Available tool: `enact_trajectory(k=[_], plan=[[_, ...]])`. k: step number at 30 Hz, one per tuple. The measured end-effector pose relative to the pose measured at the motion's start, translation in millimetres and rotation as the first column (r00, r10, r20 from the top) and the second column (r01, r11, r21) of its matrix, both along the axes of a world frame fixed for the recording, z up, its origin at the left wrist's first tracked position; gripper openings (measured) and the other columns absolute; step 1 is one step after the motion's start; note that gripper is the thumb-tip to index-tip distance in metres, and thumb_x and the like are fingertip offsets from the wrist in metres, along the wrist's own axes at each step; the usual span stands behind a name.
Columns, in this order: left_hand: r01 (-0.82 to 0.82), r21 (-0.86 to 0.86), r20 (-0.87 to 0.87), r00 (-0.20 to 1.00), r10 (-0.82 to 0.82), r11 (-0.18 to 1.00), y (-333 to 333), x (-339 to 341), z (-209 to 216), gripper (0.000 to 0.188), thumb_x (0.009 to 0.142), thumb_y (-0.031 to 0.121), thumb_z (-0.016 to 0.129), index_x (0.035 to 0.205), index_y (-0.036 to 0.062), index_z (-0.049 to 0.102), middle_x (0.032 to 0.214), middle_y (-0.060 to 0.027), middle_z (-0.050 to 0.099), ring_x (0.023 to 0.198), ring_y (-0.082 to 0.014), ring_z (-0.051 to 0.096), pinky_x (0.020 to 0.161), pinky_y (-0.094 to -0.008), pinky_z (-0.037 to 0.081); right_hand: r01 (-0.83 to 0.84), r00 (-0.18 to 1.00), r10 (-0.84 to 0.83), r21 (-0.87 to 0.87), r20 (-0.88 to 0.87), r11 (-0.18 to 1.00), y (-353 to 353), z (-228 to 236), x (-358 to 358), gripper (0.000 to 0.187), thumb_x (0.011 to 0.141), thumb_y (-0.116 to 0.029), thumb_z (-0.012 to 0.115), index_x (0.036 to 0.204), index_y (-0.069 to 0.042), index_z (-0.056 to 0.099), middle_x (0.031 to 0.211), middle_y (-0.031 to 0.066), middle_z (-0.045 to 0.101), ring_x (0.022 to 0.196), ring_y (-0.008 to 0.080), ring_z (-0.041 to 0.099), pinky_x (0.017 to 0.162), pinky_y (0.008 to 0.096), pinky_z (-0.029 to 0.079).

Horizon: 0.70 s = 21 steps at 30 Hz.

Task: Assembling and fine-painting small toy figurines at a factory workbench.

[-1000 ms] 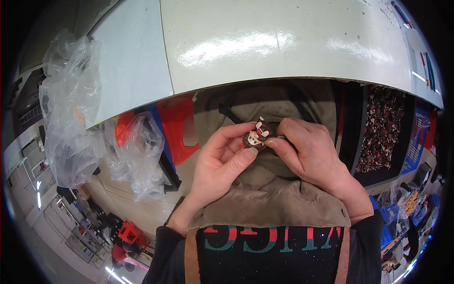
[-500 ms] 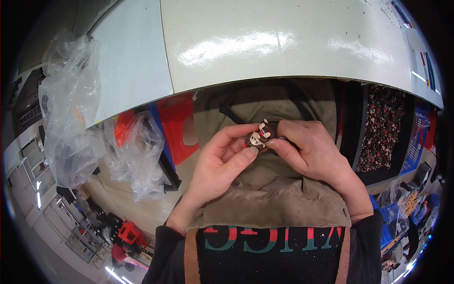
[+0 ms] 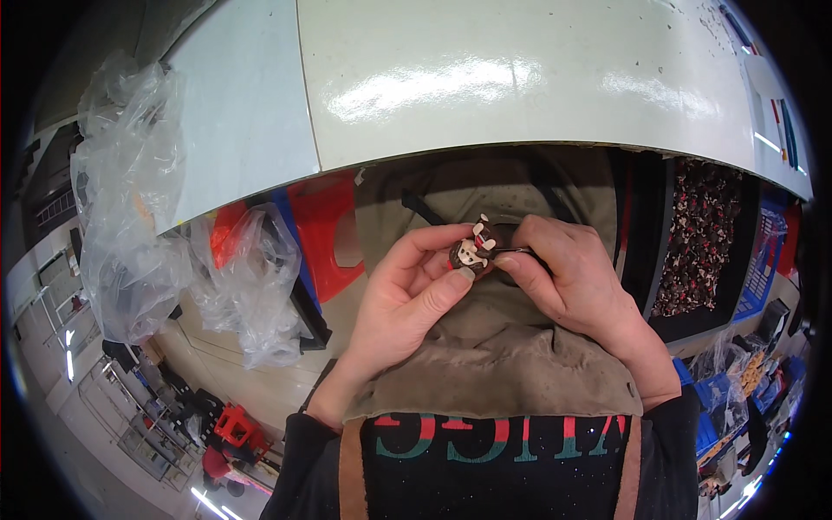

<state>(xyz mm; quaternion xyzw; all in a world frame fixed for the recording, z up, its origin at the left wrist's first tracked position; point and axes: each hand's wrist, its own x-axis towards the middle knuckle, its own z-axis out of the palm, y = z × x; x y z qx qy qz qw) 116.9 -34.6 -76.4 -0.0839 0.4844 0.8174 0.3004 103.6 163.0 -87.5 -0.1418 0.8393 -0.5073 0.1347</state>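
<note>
My left hand point(image 3: 403, 295) is closed on a small toy figurine point(image 3: 469, 254), its thumb and fingers pinching it from the left. The figurine has dark brown hair, a cream face with dark eyes, and brown, cream and red parts. My right hand point(image 3: 568, 269) is closed around a thin dark tool point(image 3: 517, 251), whose tip meets the figurine's right side. Most of the tool is hidden in the fingers, so its exact kind cannot be made out. Both hands are above my brown apron point(image 3: 494, 364), just below the table edge.
A pale table point(image 3: 520, 113) spans the top. To the right, a black bin point(image 3: 659, 234) holds many small brown, cream and red pieces point(image 3: 700, 238), beside a blue basket point(image 3: 763, 251). Clear plastic bags point(image 3: 130, 208) hang at left, near a red stool point(image 3: 325, 230).
My right hand has shifted slightly and its fingers have moved apart a little, showing more of the thin tool. The figurine has turned slightly in my left hand, its face plainer to see.
</note>
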Motion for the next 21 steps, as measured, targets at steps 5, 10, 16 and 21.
enact_trajectory(k=[5,10,16,21], plan=[[0.017,0.003,-0.034,0.999,-0.017,1.000,-1.5,0.6,-2.4,0.036,0.091,0.002,0.052,0.125,-0.0011,0.042,0.122,-0.0094,0.052,0.112,-0.0154,0.051,0.097,-0.0282,0.040,-0.008,1.000,0.008,0.015,0.001,1.000,-0.7,-0.1,0.0,0.020,0.083,-0.017,0.061,0.074,-0.003,0.050,0.066,0.0107,0.050,0.058,0.0307,0.052,0.052,0.0366,0.040],[0.025,-0.007,-0.047,0.999,-0.025,1.000,-1.1,-0.1,-0.9,0.036,0.090,0.001,0.051,0.125,-0.0010,0.042,0.123,-0.0093,0.051,0.113,-0.0149,0.050,0.098,-0.0281,0.039,-0.004,1.000,0.005,0.035,-0.024,0.999,-0.7,-0.2,-0.1,0.020,0.082,-0.017,0.062,0.074,-0.003,0.051,0.065,0.0107,0.050,0.058,0.0307,0.052,0.052,0.0369,0.040],[0.037,-0.007,-0.042,0.998,-0.038,0.999,-1.7,-0.3,0.9,0.036,0.091,0.001,0.051,0.125,-0.0011,0.042,0.123,-0.0098,0.051,0.114,-0.0151,0.050,0.098,-0.0281,0.038,-0.036,0.995,0.039,0.033,-0.090,0.999,1.3,2.5,-2.6,0.020,0.080,-0.017,0.064,0.072,-0.004,0.051,0.062,0.0105,0.048,0.055,0.0293,0.051,0.049,0.0360,0.039],[0.028,0.024,-0.049,0.998,-0.026,0.999,-0.8,-0.6,0.3,0.036,0.091,0.000,0.051,0.125,-0.0015,0.041,0.123,-0.0100,0.051,0.114,-0.0152,0.050,0.098,-0.0283,0.039,0.016,0.996,-0.018,-0.021,-0.088,1.000,1.3,0.0,-0.3,0.020,0.079,-0.016,0.065,0.072,-0.003,0.051,0.061,0.0095,0.048,0.054,0.0280,0.050,0.049,0.0349,0.038]])
